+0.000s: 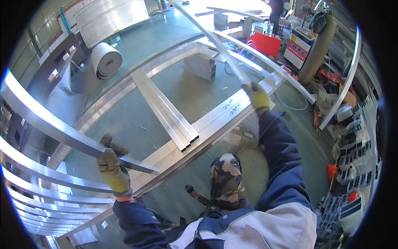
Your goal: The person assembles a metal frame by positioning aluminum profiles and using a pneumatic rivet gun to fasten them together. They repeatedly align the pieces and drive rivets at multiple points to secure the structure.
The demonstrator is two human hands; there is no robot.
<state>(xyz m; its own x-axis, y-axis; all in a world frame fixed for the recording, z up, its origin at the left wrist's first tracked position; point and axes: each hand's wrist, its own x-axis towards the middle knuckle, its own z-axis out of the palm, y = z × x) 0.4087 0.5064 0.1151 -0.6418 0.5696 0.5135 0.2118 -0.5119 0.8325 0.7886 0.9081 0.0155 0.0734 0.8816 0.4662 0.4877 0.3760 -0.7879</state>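
Note:
My left hand (111, 168), in a yellow-green glove with dark fingertips, is closed around a long silver metal bar (54, 126) near its right end. That end lies over the pale metal beams of the frame. Away to the right, my gloved right hand (258, 98) grips the near end of another long metal bar (215, 43), which slants up and away to the top edge and is slightly blurred. Between my hands, several narrow rectangular tubes (168, 114) lie across the frame, their hollow ends toward me. Handwritten marks show on the flat beam (215, 120) beside my right hand.
Several spaced bars (49, 176) stretch along the left. A short stack of metal blocks (200, 67) stands inside the frame. Beyond are a large roll of sheet (107, 61), a gas cylinder (318, 50) and a red box (265, 44). Clutter and perforated panels (352, 166) line the right.

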